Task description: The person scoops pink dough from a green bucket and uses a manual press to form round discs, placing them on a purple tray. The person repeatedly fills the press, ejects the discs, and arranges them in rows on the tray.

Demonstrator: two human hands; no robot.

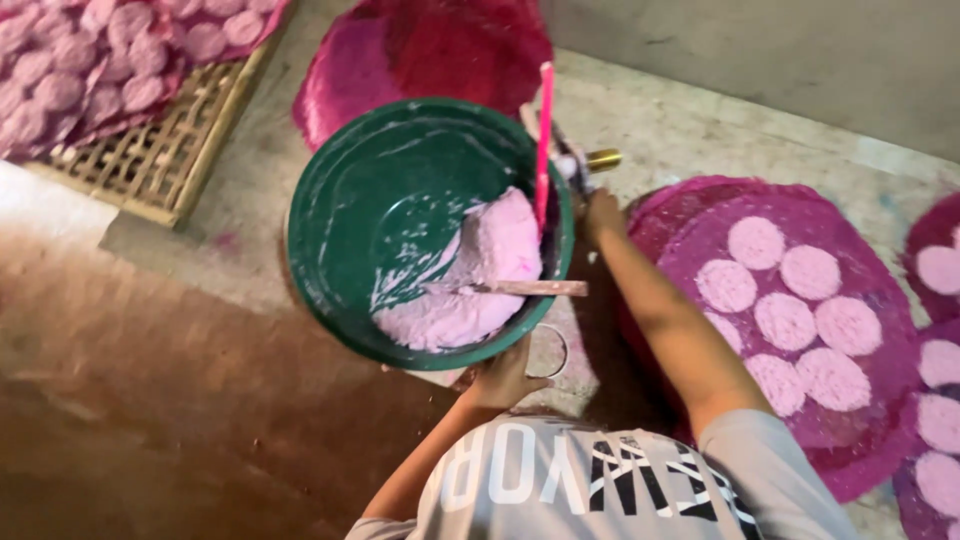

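Far left, top corner of the floor [700, 130]: a woven bamboo tray [160, 150] lying flat, draped with a magenta cloth [60, 110] carrying rows of pale pink discs [130, 60]. Below it, bare concrete, stained brownish toward the bottom left corner.

Centre: a green bucket [340, 230], mouth up, smeared white inside, with a mound of pale pink paste [480, 270] heaped against its right wall. In the paste, a flat stick [530, 288], long axis roughly level, tip buried at left, free end pointing right over the rim. At the near rim, the left hand [500, 380], fingers pressed against the bucket's outside; grip closed on the bucket's edge as far as visible.

Right of the rim: a pink rod [545, 140], long axis nearly upright, upper end pointing to the far wall, lower end dipping into the paste. Beside it the right hand [600, 212], knuckles up, next to a brass-coloured fitting [603, 158]; open or closed, cannot tell.

Far right: round magenta sheets [690, 240] flat on the floor, dotted with more pink rounds [785, 320]. Plain grey wall [780, 60] along the top edge.
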